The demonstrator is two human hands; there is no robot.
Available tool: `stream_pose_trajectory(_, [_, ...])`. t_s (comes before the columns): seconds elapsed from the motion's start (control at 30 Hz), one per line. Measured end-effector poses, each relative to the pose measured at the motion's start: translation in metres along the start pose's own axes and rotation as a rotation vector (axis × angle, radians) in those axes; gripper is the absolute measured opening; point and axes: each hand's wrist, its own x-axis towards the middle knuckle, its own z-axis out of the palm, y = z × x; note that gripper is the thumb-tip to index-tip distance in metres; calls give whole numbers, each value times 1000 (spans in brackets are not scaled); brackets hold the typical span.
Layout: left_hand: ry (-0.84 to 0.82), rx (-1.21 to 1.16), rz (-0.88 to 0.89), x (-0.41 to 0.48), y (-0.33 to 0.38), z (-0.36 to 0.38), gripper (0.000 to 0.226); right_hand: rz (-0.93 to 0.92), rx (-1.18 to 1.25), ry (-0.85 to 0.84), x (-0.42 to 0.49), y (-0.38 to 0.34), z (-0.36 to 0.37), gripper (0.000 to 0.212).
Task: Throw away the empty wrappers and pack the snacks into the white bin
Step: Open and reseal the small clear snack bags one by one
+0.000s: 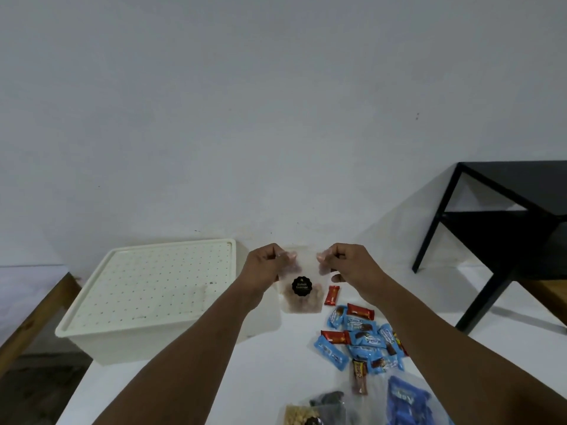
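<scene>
Firstly, white table [214, 378]: all items below are borne. Black side table [506, 191]: noted at far right. White bin [147, 289]: set at left, perforated lid seated on it. Heap of blue and red snack packs [365, 338]: spread right of the bin. Clear biscuit pouch [302, 289]: held up between bin and heap, top corners pinched by left hand [264, 268] and right hand [349, 265]. Single red bar [332, 295]: laid just beyond the heap.

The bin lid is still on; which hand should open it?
Probably the left hand: it is beside the lid, while the right hand, farther off, can hold the pouch alone.
</scene>
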Motion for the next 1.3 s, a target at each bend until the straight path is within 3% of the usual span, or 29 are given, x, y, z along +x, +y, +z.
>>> stream_pose_trajectory(0.23, [73, -217, -89, -3, -6, 1, 11, 6, 136, 41, -1, 7, 1, 20])
stream_pose_trajectory(0.53, [60, -219, -98, -4, 2, 6, 15, 89, 295, 70, -1, 2, 6, 10])
stream_pose_trajectory(0.87, [100, -26, 8, 0, -1, 0, 16, 40, 132, 59, -1, -3, 24, 17])
stream_pose_trajectory(1.07, [131, -184, -69, -3, -4, -3, 18, -36, -26, 121, 7, -7, 28, 18])
stream_pose_trajectory(1.3, [114, -305, -92, -6, -3, -6, 20, 68, 314, 127, 2, -2, 25, 28])
